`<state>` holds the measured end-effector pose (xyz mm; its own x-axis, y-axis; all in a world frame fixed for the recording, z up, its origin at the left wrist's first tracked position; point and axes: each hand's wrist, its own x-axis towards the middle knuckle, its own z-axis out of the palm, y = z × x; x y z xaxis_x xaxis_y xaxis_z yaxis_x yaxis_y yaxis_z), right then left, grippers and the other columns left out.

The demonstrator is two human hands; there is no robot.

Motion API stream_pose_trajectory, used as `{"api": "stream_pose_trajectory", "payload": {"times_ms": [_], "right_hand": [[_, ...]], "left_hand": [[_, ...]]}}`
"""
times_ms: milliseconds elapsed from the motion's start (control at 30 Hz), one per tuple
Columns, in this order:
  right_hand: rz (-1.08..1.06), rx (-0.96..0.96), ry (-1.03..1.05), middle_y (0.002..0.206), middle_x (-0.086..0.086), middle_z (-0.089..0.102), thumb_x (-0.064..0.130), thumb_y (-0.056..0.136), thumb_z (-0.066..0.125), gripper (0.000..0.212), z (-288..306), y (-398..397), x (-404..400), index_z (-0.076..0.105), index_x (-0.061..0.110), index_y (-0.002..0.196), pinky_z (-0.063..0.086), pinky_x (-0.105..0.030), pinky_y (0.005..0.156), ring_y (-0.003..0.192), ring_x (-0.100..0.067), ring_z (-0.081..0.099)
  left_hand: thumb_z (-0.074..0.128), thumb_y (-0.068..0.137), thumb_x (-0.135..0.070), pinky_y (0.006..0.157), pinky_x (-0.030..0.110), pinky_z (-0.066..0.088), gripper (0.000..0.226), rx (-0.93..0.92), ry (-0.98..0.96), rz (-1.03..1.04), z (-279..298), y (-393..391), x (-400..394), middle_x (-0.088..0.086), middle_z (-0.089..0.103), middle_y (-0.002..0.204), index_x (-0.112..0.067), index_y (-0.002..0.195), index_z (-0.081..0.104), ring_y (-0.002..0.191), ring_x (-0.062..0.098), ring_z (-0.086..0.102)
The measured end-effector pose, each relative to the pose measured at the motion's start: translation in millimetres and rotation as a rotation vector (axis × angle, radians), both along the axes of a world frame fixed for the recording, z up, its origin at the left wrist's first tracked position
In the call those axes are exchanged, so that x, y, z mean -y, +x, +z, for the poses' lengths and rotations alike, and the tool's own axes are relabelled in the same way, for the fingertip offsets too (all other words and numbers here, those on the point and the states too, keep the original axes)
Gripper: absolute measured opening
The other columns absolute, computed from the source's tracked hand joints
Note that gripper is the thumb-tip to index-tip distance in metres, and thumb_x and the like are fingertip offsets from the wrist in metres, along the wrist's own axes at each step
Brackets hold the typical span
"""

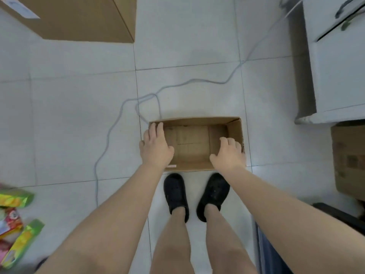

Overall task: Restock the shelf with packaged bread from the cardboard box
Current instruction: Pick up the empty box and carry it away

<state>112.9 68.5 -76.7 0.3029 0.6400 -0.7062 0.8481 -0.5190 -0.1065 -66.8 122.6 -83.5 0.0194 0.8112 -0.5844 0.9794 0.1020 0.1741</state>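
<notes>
A small open cardboard box (pixel 194 122) stands on the tiled floor just in front of my feet. Its inside shows only bare cardboard; no packaged bread is visible in it. My left hand (pixel 156 147) lies over the box's left wall, thumb inside and fingers along the outer side. My right hand (pixel 229 153) curls over the right wall, thumb inside. Both hands grip the walls.
A grey cable (pixel 110 135) loops across the floor left of and behind the box. A large closed carton (pixel 79 18) sits far left. A white cabinet (pixel 335 66) and another carton (pixel 349 161) stand at right. Colourful packets (pixel 21 242) lie at the lower left.
</notes>
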Motion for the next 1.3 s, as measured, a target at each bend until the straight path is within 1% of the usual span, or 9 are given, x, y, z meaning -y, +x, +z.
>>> {"api": "stream_pose_trajectory", "payload": {"times_ms": [67,133,267,400,533,633,833,1067,1300], "right_hand": [[-0.162,0.011,-0.033,0.158,-0.008,0.005,0.030,0.090,0.051,0.076,-50.8,1.7,0.9,0.007,0.015,0.150,0.020,-0.047,0.115,0.146,-0.028,0.002],[-0.242,0.050,-0.085,0.159,-0.008,-0.012,0.032,0.091,0.051,0.085,-97.6,7.4,3.3,-0.008,0.016,0.150,0.008,-0.051,0.117,0.146,-0.029,-0.011],[-0.362,0.106,-0.171,0.156,-0.008,-0.025,0.033,0.091,0.052,0.091,-171.1,20.6,6.8,-0.018,0.021,0.148,0.002,-0.061,0.112,0.143,-0.037,-0.018],[-0.471,0.175,-0.183,0.154,-0.009,-0.028,0.033,0.088,0.057,0.096,-214.2,30.4,12.2,-0.016,0.021,0.149,0.005,-0.067,0.109,0.141,-0.039,-0.021],[-0.464,0.238,-0.088,0.156,-0.007,-0.023,0.031,0.086,0.059,0.096,-228.6,32.3,15.8,-0.011,0.020,0.149,0.010,-0.064,0.111,0.142,-0.040,-0.016],[-0.538,0.317,-0.031,0.158,-0.007,-0.016,0.030,0.085,0.061,0.098,-230.0,36.3,13.8,-0.012,0.016,0.149,0.017,-0.061,0.111,0.145,-0.034,-0.004],[-0.731,0.328,-0.013,0.156,-0.012,0.010,0.029,0.081,0.063,0.100,-228.4,46.4,-5.3,-0.007,0.007,0.149,0.020,-0.055,0.110,0.142,-0.032,0.011],[-0.799,0.173,-0.188,0.152,-0.012,0.014,0.028,0.074,0.070,0.105,-209.4,60.7,-24.7,-0.002,0.014,0.149,0.019,-0.061,0.110,0.137,-0.035,0.022],[-0.794,0.028,-0.135,0.149,-0.015,0.018,0.029,0.075,0.073,0.100,-170.3,48.3,-42.0,0.007,0.008,0.147,0.026,-0.049,0.112,0.135,-0.035,0.026]], "left_hand": [[0.051,0.086,-0.021,0.114,0.044,0.018,0.083,-0.025,-0.056,0.116,-52.1,2.0,-2.6,0.006,-0.001,0.160,-0.016,0.150,-0.001,0.146,0.027,0.003],[0.051,0.087,-0.023,0.116,0.045,0.013,0.086,-0.044,-0.107,0.206,-99.6,5.1,-3.6,0.006,-0.007,0.160,-0.015,0.150,-0.008,0.147,0.027,-0.003],[0.051,0.088,-0.027,0.118,0.050,0.006,0.088,-0.035,-0.185,0.311,-171.0,12.4,-4.7,0.007,-0.013,0.159,-0.016,0.149,-0.012,0.147,0.028,-0.007],[0.054,0.088,-0.027,0.113,0.063,0.002,0.093,-0.038,-0.184,0.448,-207.2,23.4,-5.6,0.006,-0.017,0.158,-0.018,0.148,-0.016,0.146,0.029,-0.010],[0.055,0.086,-0.025,0.113,0.062,0.004,0.089,-0.068,0.018,0.409,-214.4,29.1,3.1,0.005,-0.009,0.160,-0.019,0.150,-0.006,0.145,0.037,-0.008],[0.056,0.086,-0.026,0.114,0.060,0.006,0.090,-0.118,0.016,0.524,-216.7,19.0,12.3,0.008,-0.008,0.159,-0.018,0.150,-0.007,0.145,0.039,-0.006],[0.058,0.087,-0.024,0.104,0.051,0.033,0.086,-0.092,-0.015,0.744,-211.0,6.4,10.7,0.014,0.020,0.153,-0.010,0.150,0.000,0.134,0.036,0.029],[0.055,0.087,-0.014,0.098,0.051,0.039,0.071,-0.105,0.017,0.749,-201.6,2.9,-1.8,0.018,0.032,0.145,-0.009,0.146,0.015,0.127,0.038,0.037],[0.054,0.088,-0.015,0.102,0.054,0.034,0.071,-0.142,0.088,0.785,-158.1,-13.3,-20.2,0.019,0.029,0.146,-0.009,0.146,0.014,0.129,0.040,0.033]]}}
